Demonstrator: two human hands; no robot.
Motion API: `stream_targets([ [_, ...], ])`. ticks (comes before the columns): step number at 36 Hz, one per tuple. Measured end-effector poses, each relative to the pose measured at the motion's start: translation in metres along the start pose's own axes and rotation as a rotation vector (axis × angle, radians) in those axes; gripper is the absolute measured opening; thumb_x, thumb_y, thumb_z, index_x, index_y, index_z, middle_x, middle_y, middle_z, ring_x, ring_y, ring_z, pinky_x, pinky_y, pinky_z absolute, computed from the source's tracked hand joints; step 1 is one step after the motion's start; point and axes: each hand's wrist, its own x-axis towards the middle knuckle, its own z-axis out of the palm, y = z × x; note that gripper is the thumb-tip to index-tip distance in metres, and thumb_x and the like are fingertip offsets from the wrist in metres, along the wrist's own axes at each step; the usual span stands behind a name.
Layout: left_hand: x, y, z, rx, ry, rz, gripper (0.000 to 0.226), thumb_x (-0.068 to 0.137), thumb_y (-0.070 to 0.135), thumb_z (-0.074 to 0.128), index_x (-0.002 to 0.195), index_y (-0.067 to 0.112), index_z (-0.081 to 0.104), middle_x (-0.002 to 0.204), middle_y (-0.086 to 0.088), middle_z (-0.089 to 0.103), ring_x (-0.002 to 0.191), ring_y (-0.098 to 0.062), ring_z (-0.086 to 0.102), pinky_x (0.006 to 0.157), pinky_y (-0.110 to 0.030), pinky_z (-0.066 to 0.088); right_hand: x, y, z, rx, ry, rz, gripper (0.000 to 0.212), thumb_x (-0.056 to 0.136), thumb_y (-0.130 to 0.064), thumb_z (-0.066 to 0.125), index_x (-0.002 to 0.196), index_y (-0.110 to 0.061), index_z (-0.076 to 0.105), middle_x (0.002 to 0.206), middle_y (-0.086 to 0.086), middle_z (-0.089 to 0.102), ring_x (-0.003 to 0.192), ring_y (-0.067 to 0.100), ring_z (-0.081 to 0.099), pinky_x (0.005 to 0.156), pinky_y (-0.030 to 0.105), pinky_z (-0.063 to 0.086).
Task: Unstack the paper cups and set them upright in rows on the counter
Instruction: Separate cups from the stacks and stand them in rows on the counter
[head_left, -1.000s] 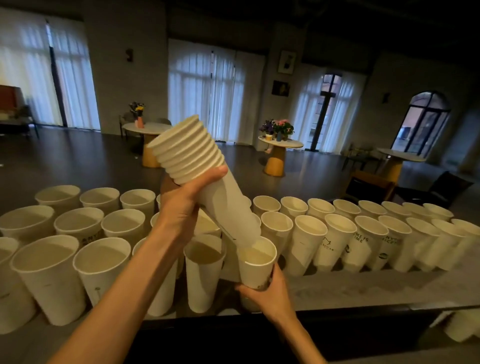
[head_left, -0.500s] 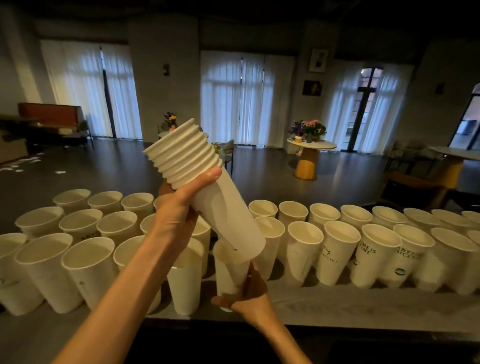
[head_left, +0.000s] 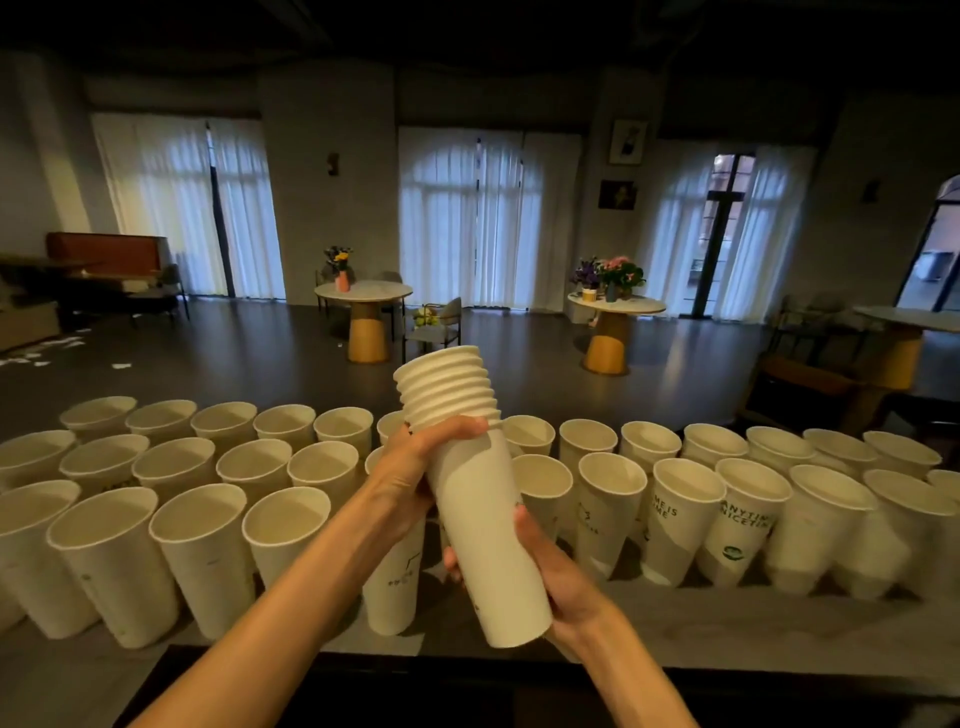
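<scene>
A stack of white paper cups (head_left: 483, 499) is held tilted above the counter's front edge, rims up and away from me. My left hand (head_left: 415, 478) grips the stack just below the bunched rims. My right hand (head_left: 550, 577) is wrapped around the lowest cup near its base. Several single cups stand upright in rows on the grey counter (head_left: 675, 629), among them a front-row cup (head_left: 202, 551) on the left and a printed cup (head_left: 737, 519) on the right. A cup (head_left: 392, 587) stands directly below my left forearm.
The counter's dark front edge (head_left: 363, 670) runs below my arms. Beyond the counter lie a dark floor, round tables with flowers (head_left: 363, 296) (head_left: 613, 306), a chair (head_left: 441, 327) and curtained windows.
My right hand left the cup it had set on the counter and rose to grip the stack's lowest cup. The stack came down toward me and turned more upright. My view shifted left.
</scene>
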Motion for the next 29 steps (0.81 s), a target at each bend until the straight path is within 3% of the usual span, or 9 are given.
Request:
stream_targets([
  [4,0.002,0.001,0.005,0.135,0.01,0.103,0.079,0.032,0.039,0.088,0.106,0.019,0.067,0.089,-0.001,0.077,0.086,-0.022,0.073,0.072,-0.037,0.06,0.003,-0.002,-0.007,-0.188,0.096,0.043,0.098,0.057,-0.059,0.088,0.135,-0.013,0.05,0.116,0.012,0.071,0.105,0.026,0.068,0.088,0.041,0.056],
  [7,0.002,0.004,0.001,0.231,0.061,0.2,0.078,0.034,0.042,0.09,0.106,0.021,0.068,0.092,0.001,0.078,0.089,-0.017,0.074,0.075,-0.034,0.059,0.007,-0.001,-0.005,-0.392,0.211,0.012,0.097,0.052,-0.049,0.093,0.136,-0.024,0.05,0.12,-0.004,0.068,0.111,0.015,0.064,0.095,0.037,0.054],
  [9,0.004,0.009,-0.003,0.223,0.093,0.24,0.078,0.034,0.04,0.091,0.106,0.022,0.069,0.094,0.003,0.078,0.087,-0.012,0.074,0.074,-0.033,0.058,0.009,0.002,-0.003,-0.502,0.274,-0.028,0.088,0.059,-0.035,0.095,0.132,-0.036,0.045,0.121,-0.017,0.061,0.111,0.004,0.058,0.091,0.024,0.05],
  [11,0.005,0.018,-0.007,0.163,0.119,0.264,0.085,0.032,0.036,0.093,0.111,0.021,0.067,0.097,0.002,0.078,0.09,-0.013,0.074,0.076,-0.034,0.059,0.012,0.011,-0.006,-0.548,0.333,-0.042,0.089,0.063,-0.024,0.093,0.129,-0.042,0.037,0.118,-0.026,0.052,0.112,0.0,0.052,0.095,0.022,0.045],
  [15,0.005,0.041,-0.014,0.006,0.145,0.313,0.083,0.033,0.031,0.093,0.11,0.017,0.067,0.097,0.0,0.076,0.089,-0.016,0.074,0.08,-0.04,0.062,0.023,0.035,-0.015,-0.531,0.423,-0.018,0.103,0.059,-0.02,0.095,0.141,-0.034,0.035,0.131,-0.016,0.052,0.132,0.014,0.046,0.111,0.041,0.04],
  [18,0.002,0.056,-0.022,-0.069,0.128,0.361,0.075,0.04,0.03,0.091,0.11,0.016,0.068,0.092,0.001,0.075,0.088,-0.015,0.072,0.075,-0.036,0.061,0.028,0.05,-0.014,-0.493,0.464,-0.003,0.113,0.05,-0.026,0.098,0.144,-0.028,0.036,0.138,-0.009,0.053,0.133,0.017,0.048,0.11,0.041,0.042],
  [21,-0.002,0.062,-0.032,-0.113,0.094,0.376,0.076,0.045,0.032,0.09,0.116,0.015,0.067,0.098,-0.003,0.073,0.093,-0.019,0.07,0.081,-0.04,0.062,0.03,0.061,-0.015,-0.489,0.489,0.015,0.107,0.052,-0.022,0.097,0.141,-0.029,0.039,0.133,-0.011,0.055,0.13,0.017,0.049,0.108,0.04,0.043],
  [26,-0.005,0.061,-0.042,-0.182,0.016,0.375,0.05,0.056,0.023,0.089,0.103,0.022,0.07,0.088,0.003,0.074,0.083,-0.012,0.072,0.083,-0.04,0.061,0.03,0.069,-0.014,-0.495,0.513,0.02,0.092,0.056,-0.014,0.095,0.126,-0.04,0.042,0.12,-0.018,0.056,0.125,0.01,0.047,0.109,0.044,0.041],
  [29,-0.003,0.055,-0.046,-0.203,0.001,0.35,0.054,0.053,0.024,0.089,0.102,0.021,0.069,0.086,0.003,0.074,0.082,-0.012,0.071,0.083,-0.041,0.061,0.032,0.07,-0.011,-0.51,0.533,0.0,0.089,0.055,-0.015,0.096,0.122,-0.043,0.046,0.119,-0.018,0.059,0.118,0.004,0.051,0.107,0.041,0.043],
])
